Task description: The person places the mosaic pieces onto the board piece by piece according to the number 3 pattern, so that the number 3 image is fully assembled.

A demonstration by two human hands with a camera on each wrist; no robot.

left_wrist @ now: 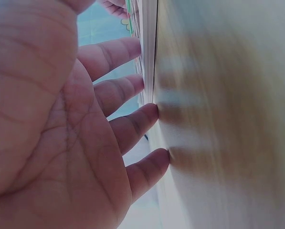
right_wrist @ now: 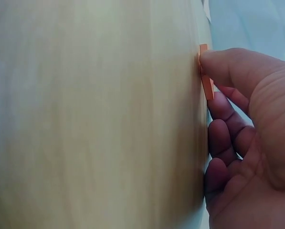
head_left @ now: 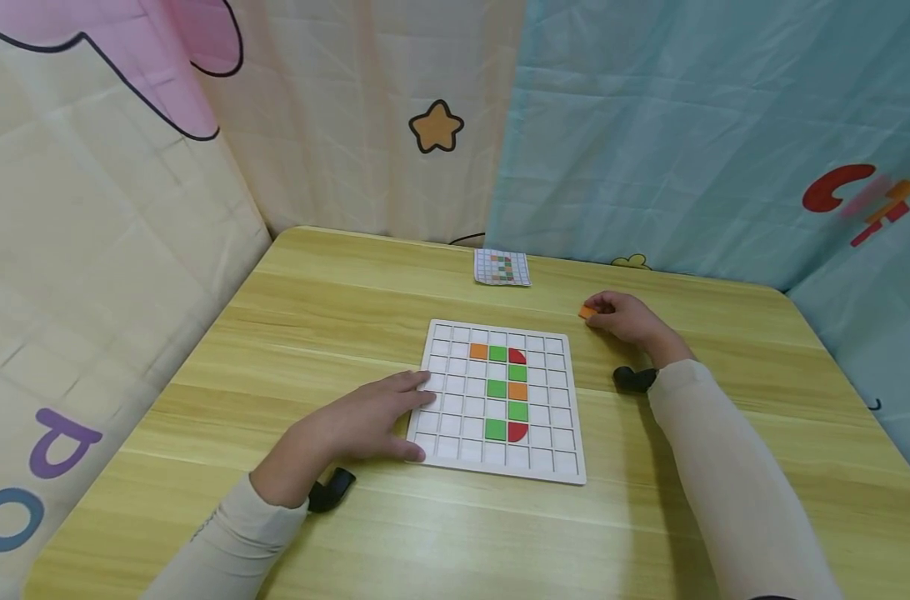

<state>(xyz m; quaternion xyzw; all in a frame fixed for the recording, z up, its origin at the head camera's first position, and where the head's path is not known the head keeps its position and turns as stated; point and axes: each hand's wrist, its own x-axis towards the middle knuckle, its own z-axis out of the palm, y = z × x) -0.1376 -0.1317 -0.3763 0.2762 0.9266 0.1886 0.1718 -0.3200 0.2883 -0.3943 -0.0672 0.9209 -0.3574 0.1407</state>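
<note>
A white grid board [head_left: 455, 460] lies on the table, bearing several green squares [head_left: 497, 388], two orange squares [head_left: 517, 391] and two red quarter-round tiles [head_left: 517, 432] right of its middle column. My left hand [head_left: 368, 415] rests at the board's left edge with fingers spread; in the left wrist view its fingertips [left_wrist: 132, 85] reach the board's side and the tabletop. Right of the board, near the back, my right hand [head_left: 626, 318] pinches an orange tile [head_left: 587, 312] close over the table. In the right wrist view the thumb [right_wrist: 228, 67] lies against that orange tile [right_wrist: 207, 86], other fingers curled beside it.
A small printed card [head_left: 502, 267] with a grid pattern of coloured shapes lies behind the board at the table's back edge. The wooden table [head_left: 335, 292] has printed curtains [head_left: 612, 150] behind it and at its sides. Black wrist-camera parts [head_left: 333, 490] sit under both wrists.
</note>
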